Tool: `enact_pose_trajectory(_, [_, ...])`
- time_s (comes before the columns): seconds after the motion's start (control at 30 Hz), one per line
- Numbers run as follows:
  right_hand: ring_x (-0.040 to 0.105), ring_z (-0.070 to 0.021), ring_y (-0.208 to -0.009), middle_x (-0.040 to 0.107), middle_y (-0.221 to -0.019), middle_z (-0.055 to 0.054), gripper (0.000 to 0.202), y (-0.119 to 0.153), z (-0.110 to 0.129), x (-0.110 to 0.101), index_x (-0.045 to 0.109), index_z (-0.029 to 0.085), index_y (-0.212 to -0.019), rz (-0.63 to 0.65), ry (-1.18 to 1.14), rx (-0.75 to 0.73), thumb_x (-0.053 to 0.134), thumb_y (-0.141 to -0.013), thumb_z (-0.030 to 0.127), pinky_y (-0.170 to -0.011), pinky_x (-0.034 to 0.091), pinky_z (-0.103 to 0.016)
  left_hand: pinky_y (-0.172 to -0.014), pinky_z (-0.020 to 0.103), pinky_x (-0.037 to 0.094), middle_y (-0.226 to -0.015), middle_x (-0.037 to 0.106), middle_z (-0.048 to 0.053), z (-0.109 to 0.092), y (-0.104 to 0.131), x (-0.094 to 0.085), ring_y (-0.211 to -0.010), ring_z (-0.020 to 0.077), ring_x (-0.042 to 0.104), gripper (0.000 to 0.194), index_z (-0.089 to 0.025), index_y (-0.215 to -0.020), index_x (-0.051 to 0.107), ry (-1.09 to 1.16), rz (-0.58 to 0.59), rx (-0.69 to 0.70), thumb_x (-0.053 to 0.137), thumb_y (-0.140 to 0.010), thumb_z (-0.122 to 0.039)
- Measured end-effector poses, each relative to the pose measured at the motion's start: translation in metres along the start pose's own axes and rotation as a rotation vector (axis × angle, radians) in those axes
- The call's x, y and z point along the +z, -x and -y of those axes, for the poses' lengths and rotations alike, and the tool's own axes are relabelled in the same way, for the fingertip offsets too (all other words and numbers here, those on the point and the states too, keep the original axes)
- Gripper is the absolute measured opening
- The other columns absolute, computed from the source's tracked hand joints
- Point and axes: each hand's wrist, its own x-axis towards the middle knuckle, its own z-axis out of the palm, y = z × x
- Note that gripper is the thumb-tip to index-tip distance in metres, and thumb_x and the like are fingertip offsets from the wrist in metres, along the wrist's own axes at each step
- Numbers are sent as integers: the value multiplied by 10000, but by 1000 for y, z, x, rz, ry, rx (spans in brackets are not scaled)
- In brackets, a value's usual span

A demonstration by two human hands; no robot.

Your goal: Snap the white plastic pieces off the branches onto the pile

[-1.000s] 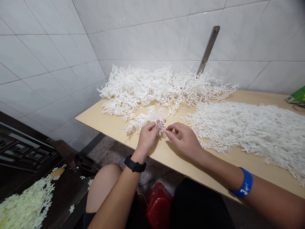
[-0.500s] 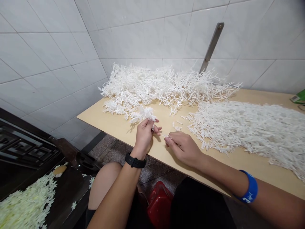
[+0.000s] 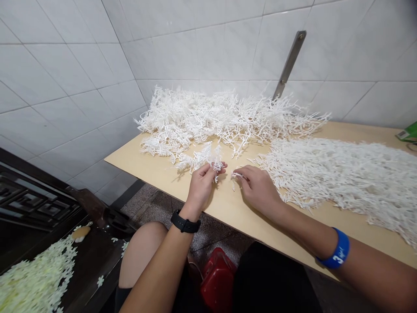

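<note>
My left hand (image 3: 202, 184), with a black watch on the wrist, is closed on a white branching sprig (image 3: 203, 157) near the front edge of the tan board (image 3: 163, 180). To its right, my right hand (image 3: 259, 189) pinches small white pieces (image 3: 237, 174) between thumb and fingers, just over the board. A gap separates the two hands. Behind them lies a tangled heap of white branching sprigs (image 3: 208, 115). A flatter pile of short white pieces (image 3: 345, 174) spreads to the right of my right hand.
A metal bracket (image 3: 289, 65) is fixed to the tiled wall behind the board. A green packet (image 3: 408, 132) lies at the far right. Pale flower pieces (image 3: 35, 282) cover a dark surface at the lower left. A red object (image 3: 219, 278) stands below the board.
My right hand has moved up and slightly right, and the small pieces in it now show clearly. My left hand has shifted slightly right with its sprig, which is more spread out.
</note>
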Motion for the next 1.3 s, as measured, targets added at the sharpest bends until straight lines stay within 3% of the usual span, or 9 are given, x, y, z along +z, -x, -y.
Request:
enact_pose_trajectory(0.23, [594,-267,-1016,683,-1078,-97,432,0,6,-5,637,172,-1085,-144,-9,23,395,-769,2,-827,375,-396,-919,353,465,-947,716,84,3,1,-4,-952,207,643,201,-167,-882,742,-166,44,28,652,-842,-342])
enact_pose_trajectory(0.33, [597,-228,-829,680,-867,-70,191,0,13,-10,638,178,-882,-98,-187,47,447,-891,172,-768,402,-366,-856,326,454,-819,670,50,4,0,-6,-864,186,596,225,-171,-753,695,-336,80,82,625,-862,-355])
enact_pose_trajectory(0.5, [484,-160,-604,562,-644,-15,419,-1,19,-9,603,178,-718,84,-459,152,480,-932,517,-574,341,-299,-637,256,362,-660,524,-16,1,4,-2,-654,126,449,262,-169,-686,607,-496,182,152,584,-885,-338])
enact_pose_trajectory(0.63, [419,-135,-555,491,-576,13,442,-3,15,-3,582,173,-663,110,-541,230,558,-869,563,-523,302,-276,-603,244,324,-631,475,-33,0,7,1,-628,112,420,267,-164,-673,586,-502,276,182,585,-887,-322])
enact_pose_trajectory(0.73, [514,-154,-619,585,-634,-13,402,-4,12,0,606,169,-670,125,-629,205,556,-880,508,-598,386,-282,-621,247,374,-648,543,-14,2,6,-1,-648,126,497,297,-162,-682,598,-430,317,144,571,-899,-363])
enact_pose_trajectory(0.83, [590,-169,-667,646,-667,-32,381,-2,13,-1,618,171,-662,180,-642,169,508,-926,423,-667,434,-295,-652,259,445,-650,592,8,5,3,-3,-668,146,576,314,-157,-673,603,-347,228,104,596,-882,-392])
enact_pose_trajectory(1.0, [608,-162,-633,660,-654,-27,352,6,24,-6,629,178,-660,192,-505,7,475,-951,304,-640,435,-286,-586,248,494,-589,604,-4,4,-2,-4,-540,120,595,257,-141,-795,642,-104,-112,5,605,-883,-379])
enact_pose_trajectory(1.17, [635,-177,-718,688,-757,-39,312,5,18,-5,641,183,-736,104,-414,8,444,-968,255,-680,451,-294,-704,296,548,-751,722,91,1,1,1,-667,156,674,281,-115,-811,676,-95,33,-21,678,-847,-393])
enact_pose_trajectory(1.3, [659,-200,-836,724,-887,-55,269,0,7,-3,692,185,-870,39,-324,-2,432,-935,171,-763,470,-313,-821,323,537,-957,751,130,0,2,2,-796,164,688,252,-122,-907,709,-39,-6,-20,687,-839,-364])
